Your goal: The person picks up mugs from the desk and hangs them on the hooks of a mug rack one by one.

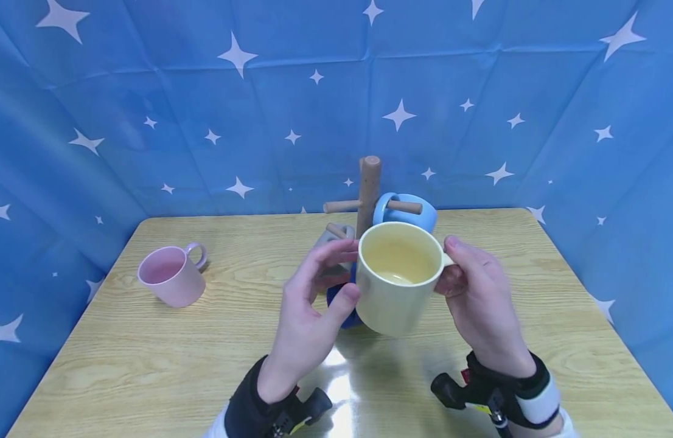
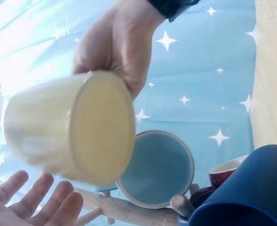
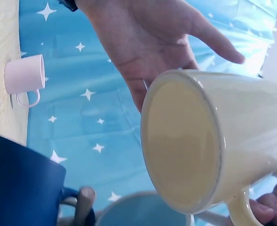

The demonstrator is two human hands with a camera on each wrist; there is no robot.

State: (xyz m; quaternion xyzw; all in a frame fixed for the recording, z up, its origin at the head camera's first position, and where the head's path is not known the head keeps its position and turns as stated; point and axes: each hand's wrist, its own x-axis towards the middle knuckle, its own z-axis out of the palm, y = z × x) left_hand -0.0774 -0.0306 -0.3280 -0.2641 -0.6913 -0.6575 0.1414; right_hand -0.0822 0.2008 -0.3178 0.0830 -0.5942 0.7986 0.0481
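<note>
My right hand [image 1: 481,298] pinches the handle of a pale yellow mug [image 1: 394,307], holding it up in front of the mug tree. The mug's mouth tilts toward me, and its inside is bare. At the mug's left side, my left hand [image 1: 309,310] is spread with fingers relaxed; in the left wrist view its fingers [image 2: 39,202] stand apart from the mug wall. The right wrist view shows the mug's flat base [image 3: 181,146] and the handle between right-hand fingers [image 3: 270,207]. Behind the mug rises the wooden mug tree [image 1: 370,182], its lower part hidden.
A light blue mug [image 1: 424,210] hangs on the tree's right, a grey mug [image 1: 344,231] on its left. A dark blue mug [image 3: 20,183] hangs low in front; a red mug [image 2: 221,176] shows behind it. A pink mug [image 1: 177,283] stands at the table's left.
</note>
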